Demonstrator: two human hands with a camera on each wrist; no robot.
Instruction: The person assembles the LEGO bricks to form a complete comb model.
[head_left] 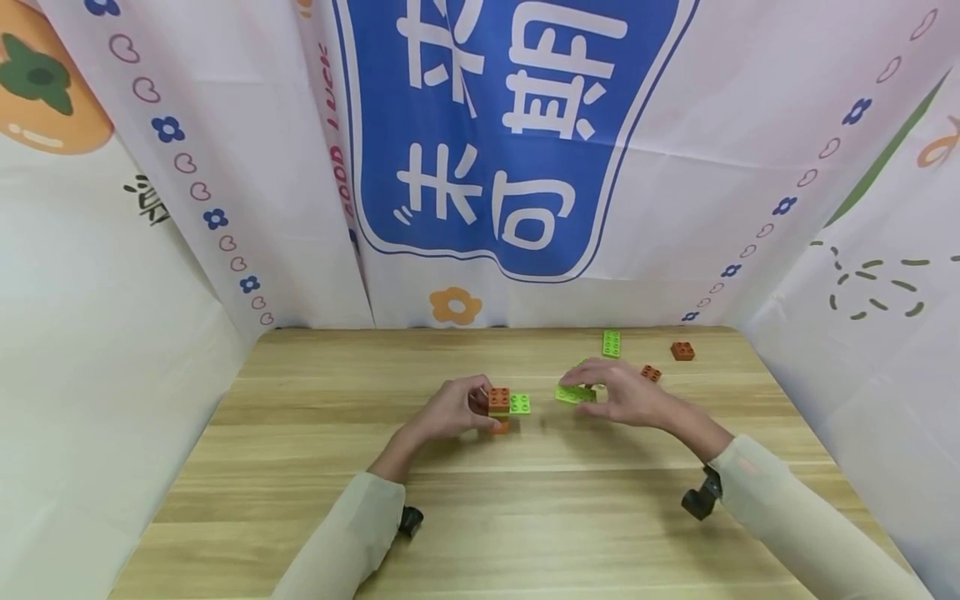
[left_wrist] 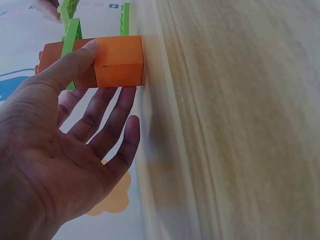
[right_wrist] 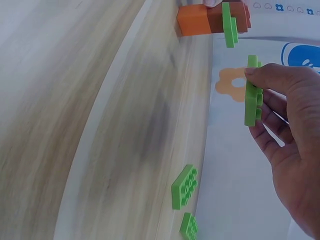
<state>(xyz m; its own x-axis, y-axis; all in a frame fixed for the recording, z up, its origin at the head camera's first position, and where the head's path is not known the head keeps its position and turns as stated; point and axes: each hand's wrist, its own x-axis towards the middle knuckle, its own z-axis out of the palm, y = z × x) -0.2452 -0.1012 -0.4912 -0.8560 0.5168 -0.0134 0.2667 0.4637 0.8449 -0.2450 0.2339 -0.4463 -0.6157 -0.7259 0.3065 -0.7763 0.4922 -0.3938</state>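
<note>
Seeing left hand [head_left: 452,408] grip stacked bricks [left_wrist: 119,60], right hand [head_left: 628,397] a green plate [right_wrist: 251,97], I spot loose brown bricks [head_left: 682,352] — head view only.

Bottom brick [left_wrist: 119,61] plain orange, top brick [head_left: 498,396] reddish brown, studded plates [right_wrist: 251,95] lime green — desk [head_left: 510,525] tan with streaked grain, sleeves [head_left: 802,512] pale beige, backdrop [head_left: 277,167] white with blue panel [head_left: 487,133], orange flower [head_left: 441,305].

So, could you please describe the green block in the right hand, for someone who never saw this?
Above the wooden table, find the right hand. It pinches a flat, studded green block. The other green blocks lie on the table or belong to the stack in the left hand; only this one is held alone.
</note>
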